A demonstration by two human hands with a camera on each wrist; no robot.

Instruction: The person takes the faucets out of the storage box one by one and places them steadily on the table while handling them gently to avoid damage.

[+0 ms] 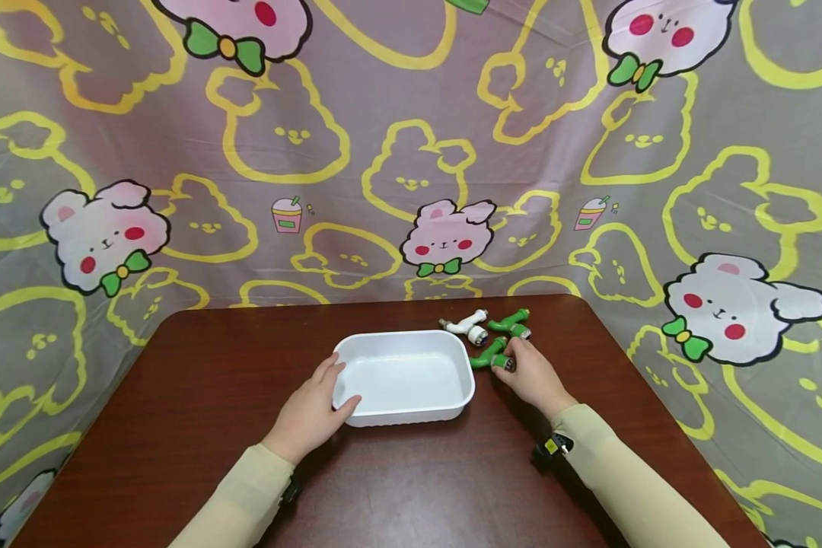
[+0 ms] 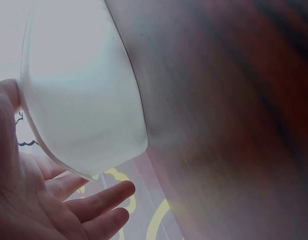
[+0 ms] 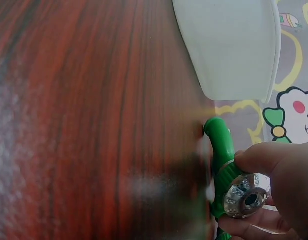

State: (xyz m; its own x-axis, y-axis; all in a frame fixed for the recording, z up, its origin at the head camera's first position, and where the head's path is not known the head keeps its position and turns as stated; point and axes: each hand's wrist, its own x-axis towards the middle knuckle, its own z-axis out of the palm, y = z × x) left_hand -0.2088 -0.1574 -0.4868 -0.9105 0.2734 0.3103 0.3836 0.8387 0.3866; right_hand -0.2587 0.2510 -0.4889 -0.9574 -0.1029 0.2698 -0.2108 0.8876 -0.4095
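A white plastic tray (image 1: pixel 404 418) sits on the table, and its outer wall (image 2: pixel 89 110) fills much of the left wrist view. My left hand (image 1: pixel 311 411) holds the tray's left end, thumb and some fingers over the rim and other fingers free of it. To the tray's right, my right hand (image 1: pixel 534 377) pinches a green faucet (image 1: pixel 489 354) by its handle end. In the right wrist view, thumb and fingers close on the faucet (image 3: pixel 223 145) beside its metal-coloured, round end. A second green faucet (image 1: pixel 510 321) and a white faucet (image 1: pixel 467 326) lie just behind.
The brown wooden table (image 1: pixel 212 411) reaches a patterned cloth (image 1: pixel 356 152) hung behind it and along both sides. The table's far edge is close behind the faucets. Each wrist carries a dark strapped device (image 1: pixel 553 447).
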